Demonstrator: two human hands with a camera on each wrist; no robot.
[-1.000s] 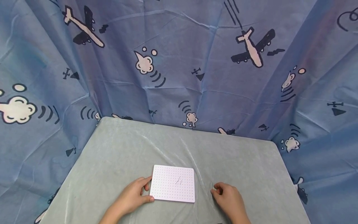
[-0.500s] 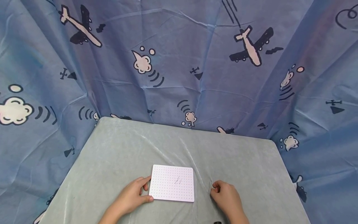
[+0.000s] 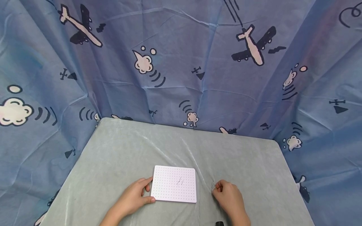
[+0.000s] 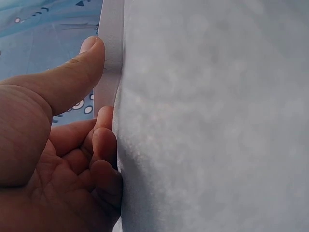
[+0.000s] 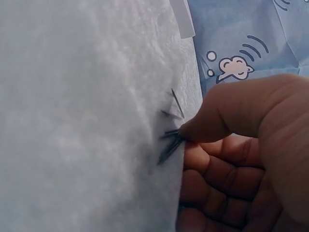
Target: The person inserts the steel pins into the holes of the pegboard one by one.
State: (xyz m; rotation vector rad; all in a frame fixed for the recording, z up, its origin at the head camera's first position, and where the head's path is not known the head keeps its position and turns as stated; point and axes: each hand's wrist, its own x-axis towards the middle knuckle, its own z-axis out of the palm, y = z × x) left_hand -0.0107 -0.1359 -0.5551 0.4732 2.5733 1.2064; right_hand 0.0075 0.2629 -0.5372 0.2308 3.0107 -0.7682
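Note:
A white rectangular board (image 3: 167,191) with rows of small dots lies flat on the cloth-covered table. Several thin dark sticks (image 3: 179,181) show near its middle. My left hand (image 3: 133,196) is at the board's left side, its index fingertip touching that edge and its thumb at the near left corner. The other fingers fold loosely in the left wrist view. Right of the board, my right hand (image 3: 229,197) pinches thin dark needle-like sticks (image 5: 170,149) between thumb and index finger, low over the cloth. Another thin stick (image 5: 177,103) shows just beyond the fingertips.
Pale grey-green cloth (image 3: 127,150) covers the table, with creases running behind the board. A black object (image 3: 219,223) shows at the bottom edge, left of the right wrist. A blue curtain (image 3: 175,78) with airplane prints hangs behind and on both sides.
My right hand has shifted slightly forward, still pinching the sticks. The head view has tilted a little, bringing more of the black object into sight. The left hand stays against the board.

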